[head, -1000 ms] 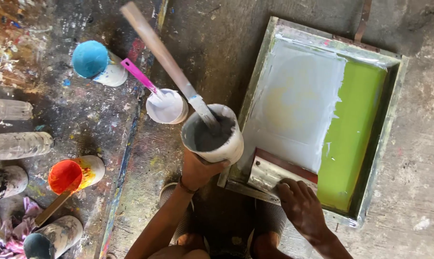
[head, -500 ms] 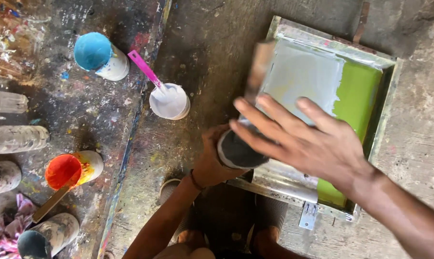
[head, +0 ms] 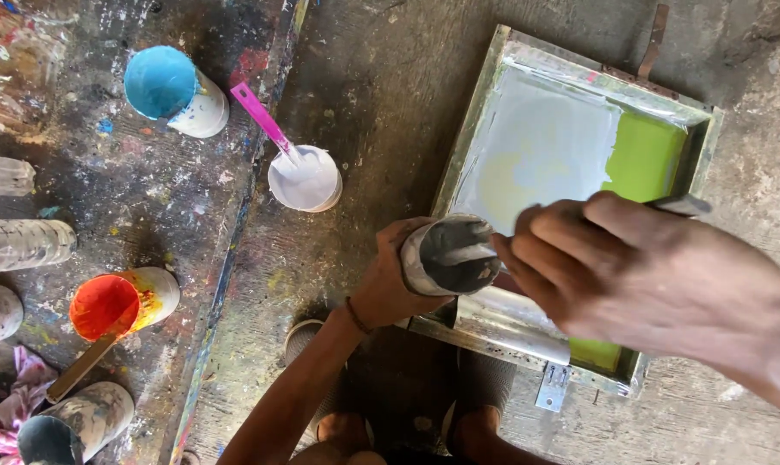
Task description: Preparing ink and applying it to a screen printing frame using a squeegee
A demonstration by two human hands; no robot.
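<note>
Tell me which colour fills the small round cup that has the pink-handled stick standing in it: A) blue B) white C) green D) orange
B: the small round cup with the pink-handled stick holds white paint, left of the grey-smeared cup gripped in the left hand.

Stirring stick (head: 678,205) mostly behind right hand (head: 657,280)

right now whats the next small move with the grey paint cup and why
Probably scrape paint out of the grey cup onto the screen frame. The left hand tilts the cup, mouth toward the frame, and the right hand has a stick inside it. The mesh shows green paint only along its right side.
</note>
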